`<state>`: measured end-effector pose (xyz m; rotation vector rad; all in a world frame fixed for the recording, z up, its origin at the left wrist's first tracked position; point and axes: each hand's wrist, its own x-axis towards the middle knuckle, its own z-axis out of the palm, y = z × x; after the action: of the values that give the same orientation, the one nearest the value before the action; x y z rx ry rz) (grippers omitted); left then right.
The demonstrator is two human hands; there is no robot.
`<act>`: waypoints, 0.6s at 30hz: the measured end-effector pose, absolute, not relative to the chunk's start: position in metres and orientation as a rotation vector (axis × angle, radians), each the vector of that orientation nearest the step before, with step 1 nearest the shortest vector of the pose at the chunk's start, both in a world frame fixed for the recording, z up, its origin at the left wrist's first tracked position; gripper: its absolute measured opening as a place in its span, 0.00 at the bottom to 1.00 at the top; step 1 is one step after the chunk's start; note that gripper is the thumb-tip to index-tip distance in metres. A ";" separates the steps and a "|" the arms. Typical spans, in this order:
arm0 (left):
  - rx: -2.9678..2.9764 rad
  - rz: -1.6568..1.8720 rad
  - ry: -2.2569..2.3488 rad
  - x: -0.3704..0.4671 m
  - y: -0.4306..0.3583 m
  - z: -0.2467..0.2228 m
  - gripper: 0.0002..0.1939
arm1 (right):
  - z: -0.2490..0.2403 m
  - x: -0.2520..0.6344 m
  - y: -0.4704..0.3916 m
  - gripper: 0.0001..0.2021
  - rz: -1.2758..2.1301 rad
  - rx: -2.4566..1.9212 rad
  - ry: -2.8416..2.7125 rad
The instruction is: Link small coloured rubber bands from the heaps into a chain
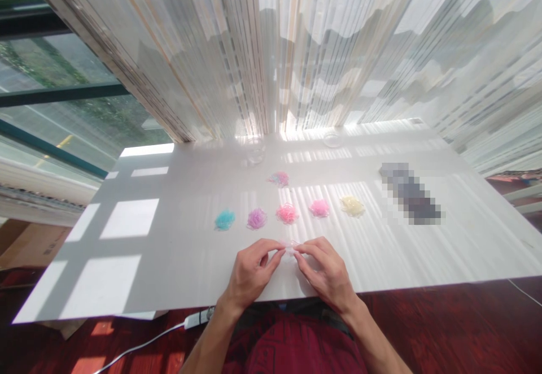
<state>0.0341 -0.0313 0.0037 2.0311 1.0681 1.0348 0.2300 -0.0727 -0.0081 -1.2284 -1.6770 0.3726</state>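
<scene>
My left hand [254, 269] and my right hand [326, 266] meet near the front edge of the white table [182, 266]. Each pinches, thumb against index finger, a small thin pale-pink or clear item [290, 246] between them, too small to name. Beyond the hands lies a row of small piles of thin pieces: teal [224, 220], purple [256, 218], coral pink [287, 213], bright pink [319, 208] and pale yellow [352, 205]. Behind the row sits a mixed-colour pile [279, 179].
A clear round container [255, 151] and a clear lid-like disc [331, 139] stand at the back by the curtain [296, 52]. A blurred dark object [410, 193] lies at the right. A white power strip [198, 318] shows below the front edge.
</scene>
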 end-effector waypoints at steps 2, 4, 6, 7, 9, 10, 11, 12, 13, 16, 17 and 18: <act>2.053 1.087 1.102 0.034 -0.027 0.007 0.06 | -0.006 0.232 -0.073 0.07 0.400 -1.247 -1.654; 2.046 1.188 1.198 0.038 -0.021 0.011 0.06 | -0.003 0.234 -0.072 0.06 0.454 -1.274 -1.631; 2.004 1.298 1.322 0.043 -0.015 0.016 0.07 | 0.002 0.238 -0.067 0.06 0.500 -1.301 -1.615; 1.982 1.330 1.366 0.047 -0.012 0.017 0.07 | 0.005 0.241 -0.064 0.06 0.507 -1.311 -1.613; 1.961 1.344 1.386 0.054 -0.006 0.019 0.08 | 0.011 0.245 -0.055 0.06 0.484 -1.317 -1.609; 1.966 1.334 1.365 0.057 -0.003 0.018 0.07 | 0.013 0.247 -0.050 0.06 0.467 -1.317 -1.605; 1.977 1.320 1.334 0.059 -0.001 0.018 0.07 | 0.016 0.249 -0.045 0.06 0.449 -1.312 -1.601; 1.991 1.303 1.301 0.061 0.000 0.017 0.07 | 0.017 0.251 -0.040 0.06 0.438 -1.308 -1.604; 2.007 1.284 1.268 0.062 0.002 0.015 0.06 | 0.018 0.252 -0.035 0.07 0.429 -1.303 -1.612; 2.053 1.238 1.199 0.062 0.004 0.011 0.06 | 0.018 0.255 -0.024 0.07 0.421 -1.275 -1.680; 2.065 1.231 1.185 0.061 0.005 0.010 0.06 | 0.017 0.255 -0.021 0.06 0.417 -1.258 -1.711; 2.075 1.227 1.176 0.061 0.005 0.009 0.06 | 0.016 0.255 -0.018 0.05 0.412 -1.238 -1.739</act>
<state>0.0613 0.0051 0.0091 2.0748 1.1760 1.2267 0.2551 -0.0180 0.0161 -1.2382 -1.7390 0.4116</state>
